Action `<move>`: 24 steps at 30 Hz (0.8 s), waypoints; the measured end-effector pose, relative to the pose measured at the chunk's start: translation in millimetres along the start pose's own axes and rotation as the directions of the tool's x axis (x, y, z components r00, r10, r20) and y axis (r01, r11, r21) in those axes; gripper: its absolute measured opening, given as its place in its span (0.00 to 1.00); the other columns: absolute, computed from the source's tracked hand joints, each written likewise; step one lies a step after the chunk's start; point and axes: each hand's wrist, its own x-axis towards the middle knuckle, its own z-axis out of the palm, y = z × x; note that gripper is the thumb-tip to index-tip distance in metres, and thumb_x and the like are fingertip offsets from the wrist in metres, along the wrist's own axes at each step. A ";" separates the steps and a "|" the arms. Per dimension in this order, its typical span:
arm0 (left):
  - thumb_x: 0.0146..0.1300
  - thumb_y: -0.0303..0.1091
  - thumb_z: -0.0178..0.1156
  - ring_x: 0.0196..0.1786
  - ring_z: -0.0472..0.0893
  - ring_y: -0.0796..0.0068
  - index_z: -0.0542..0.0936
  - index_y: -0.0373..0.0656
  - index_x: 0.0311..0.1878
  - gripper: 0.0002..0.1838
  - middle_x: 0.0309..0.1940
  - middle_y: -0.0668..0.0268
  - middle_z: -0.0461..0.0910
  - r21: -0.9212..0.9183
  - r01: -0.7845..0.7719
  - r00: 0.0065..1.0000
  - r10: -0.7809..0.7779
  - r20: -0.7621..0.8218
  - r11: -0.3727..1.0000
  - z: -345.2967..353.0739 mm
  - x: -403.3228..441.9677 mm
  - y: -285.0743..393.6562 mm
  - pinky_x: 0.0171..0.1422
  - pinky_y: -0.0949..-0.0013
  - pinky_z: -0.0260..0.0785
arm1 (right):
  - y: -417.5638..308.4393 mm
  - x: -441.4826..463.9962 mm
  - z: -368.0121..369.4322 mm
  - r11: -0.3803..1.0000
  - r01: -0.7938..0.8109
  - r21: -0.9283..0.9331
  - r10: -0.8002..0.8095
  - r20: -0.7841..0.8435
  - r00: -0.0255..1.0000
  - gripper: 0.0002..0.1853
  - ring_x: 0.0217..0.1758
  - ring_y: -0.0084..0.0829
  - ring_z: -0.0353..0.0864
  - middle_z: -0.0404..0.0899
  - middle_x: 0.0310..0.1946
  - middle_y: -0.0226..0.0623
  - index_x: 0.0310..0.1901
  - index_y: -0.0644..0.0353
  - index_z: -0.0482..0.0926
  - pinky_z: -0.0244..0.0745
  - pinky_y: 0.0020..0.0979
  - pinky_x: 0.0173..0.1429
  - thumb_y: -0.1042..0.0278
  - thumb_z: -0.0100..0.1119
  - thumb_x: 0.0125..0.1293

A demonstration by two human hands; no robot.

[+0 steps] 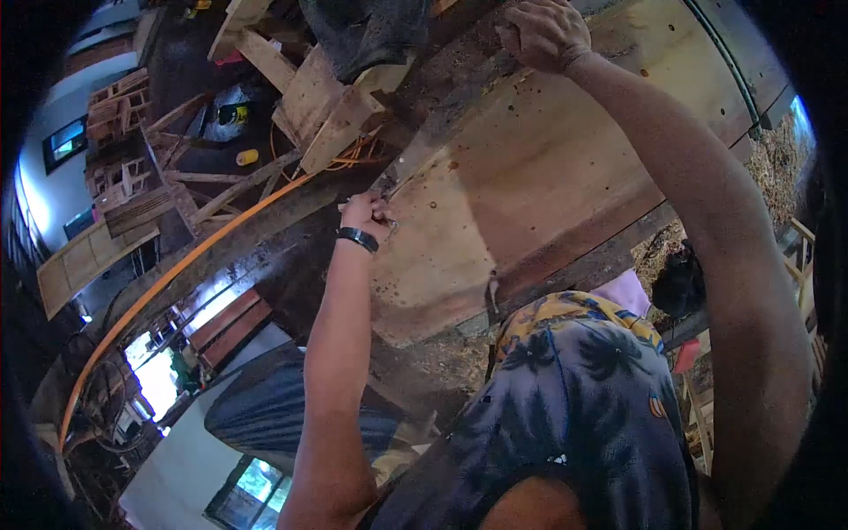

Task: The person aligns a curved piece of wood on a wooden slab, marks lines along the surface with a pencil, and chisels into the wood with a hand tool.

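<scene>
My left hand (367, 216), with a black band at its wrist, is closed at the left edge of a stained plywood board (548, 177). Its fingers curl over a small thing that I cannot make out. From near that hand, a dark, dirty strip (433, 137) runs along the board's far side towards my right hand (549, 35). My right hand lies at the far edge with fingers stretched out and slightly bent, palm down; what is under it is hidden. Dark spots and small holes mark the plywood.
Pieces of timber (327, 115) and a dark cloth (367, 35) lie beyond the board. An orange hose (168, 274) curves along the left. Wooden frames (115, 177) stand farther off. Wood shavings (782, 163) are heaped at right. A dark cable (729, 57) crosses the top right.
</scene>
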 end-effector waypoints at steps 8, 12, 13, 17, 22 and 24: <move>0.71 0.29 0.43 0.18 0.58 0.79 0.64 0.49 0.30 0.10 0.17 0.74 0.59 -0.097 0.035 0.999 -0.036 -0.008 0.995 7.0 2.1 4.3 0.24 0.70 0.56 | -2.9 -0.4 -8.7 1.000 -0.016 -0.020 0.017 0.059 0.998 0.18 0.55 0.34 0.77 0.82 0.48 0.32 0.46 0.50 0.83 0.67 0.40 0.62 0.48 0.49 0.71; 0.71 0.29 0.41 0.18 0.59 0.78 0.64 0.48 0.31 0.09 0.17 0.75 0.59 -0.100 -0.010 0.998 0.004 -0.056 0.995 2.6 12.3 3.8 0.27 0.68 0.57 | 9.5 2.6 25.3 0.989 0.142 -0.050 -0.151 -0.297 0.943 0.19 0.44 0.36 0.79 0.82 0.40 0.34 0.40 0.51 0.81 0.70 0.41 0.55 0.47 0.46 0.72; 0.71 0.29 0.41 0.18 0.59 0.78 0.63 0.48 0.31 0.09 0.17 0.74 0.59 -0.100 0.010 0.998 -0.016 -0.053 0.995 4.9 10.2 3.4 0.27 0.68 0.57 | 9.4 3.2 27.3 0.992 0.111 -0.054 -0.121 -0.263 0.957 0.18 0.48 0.38 0.80 0.83 0.41 0.34 0.43 0.50 0.82 0.71 0.43 0.57 0.46 0.48 0.70; 0.71 0.28 0.39 0.18 0.58 0.78 0.63 0.47 0.31 0.09 0.17 0.73 0.58 -0.107 0.065 0.997 -0.069 -0.034 0.992 12.9 -1.3 5.5 0.28 0.67 0.58 | 13.7 7.2 38.7 0.989 0.142 -0.037 -0.144 -0.433 0.890 0.17 0.49 0.41 0.82 0.84 0.40 0.36 0.45 0.49 0.83 0.71 0.45 0.60 0.48 0.52 0.69; 0.70 0.30 0.41 0.18 0.59 0.72 0.60 0.45 0.25 0.14 0.16 0.70 0.56 -0.275 0.032 0.992 -0.063 -0.106 0.961 15.2 10.2 4.5 0.29 0.65 0.62 | 15.3 5.4 34.5 0.992 0.124 -0.030 -0.127 -0.330 0.936 0.16 0.45 0.38 0.79 0.82 0.37 0.35 0.42 0.51 0.81 0.70 0.42 0.56 0.48 0.51 0.69; 0.69 0.30 0.42 0.18 0.59 0.71 0.60 0.45 0.24 0.14 0.16 0.70 0.56 -0.418 0.021 0.985 -0.091 -0.148 0.908 26.6 7.6 6.8 0.28 0.66 0.62 | 15.2 5.7 32.7 0.992 0.123 -0.030 -0.127 -0.310 0.942 0.16 0.44 0.37 0.78 0.81 0.36 0.35 0.40 0.51 0.81 0.70 0.42 0.54 0.48 0.51 0.69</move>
